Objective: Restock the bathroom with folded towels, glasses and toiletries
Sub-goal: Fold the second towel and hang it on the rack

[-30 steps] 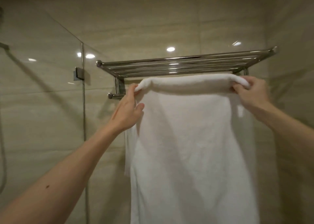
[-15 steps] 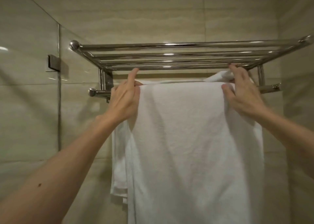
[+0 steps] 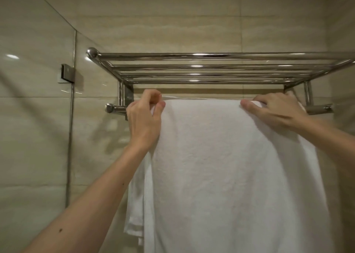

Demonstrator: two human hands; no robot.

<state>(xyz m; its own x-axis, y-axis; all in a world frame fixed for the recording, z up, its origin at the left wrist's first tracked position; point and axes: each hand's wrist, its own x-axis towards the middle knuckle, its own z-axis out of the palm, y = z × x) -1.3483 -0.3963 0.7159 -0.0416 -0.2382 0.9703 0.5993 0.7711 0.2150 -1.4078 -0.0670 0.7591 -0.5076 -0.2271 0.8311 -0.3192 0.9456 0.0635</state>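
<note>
1. Beige tiled wall [image 3: 172,22] fills the background of a bathroom corner, seen from just below a wall-mounted rack.
2. On the left hand [image 3: 143,118], the thumb [image 3: 161,105] and the curled forefinger pinch the top left corner of the white towel [image 3: 230,166]. The other fingers are bent in behind them.
3. On the right hand [image 3: 276,112], the fingers [image 3: 269,101] lie close together over the towel's top right edge and the thumb stretches left along the front of the cloth. I cannot tell whether they nip the fold or only press on it.
4. Both bare forearms reach up from the lower corners of the view, the left one crossing in front of the towel's left edge.
5. That towel is draped over the lower rail [image 3: 115,108] and hangs down in front of the wall to the bottom of the view. A second layer hangs behind it and shows as a looser, shorter strip at the left side.
6. Only the rail's two ends show, one just left of the left hand and one just right of the right hand. Above it sits the chrome rack [image 3: 192,68], a shelf of parallel bars.
7. Further left stands a glass screen [image 3: 38,118], with a metal clamp [image 3: 67,74] on its edge.
</note>
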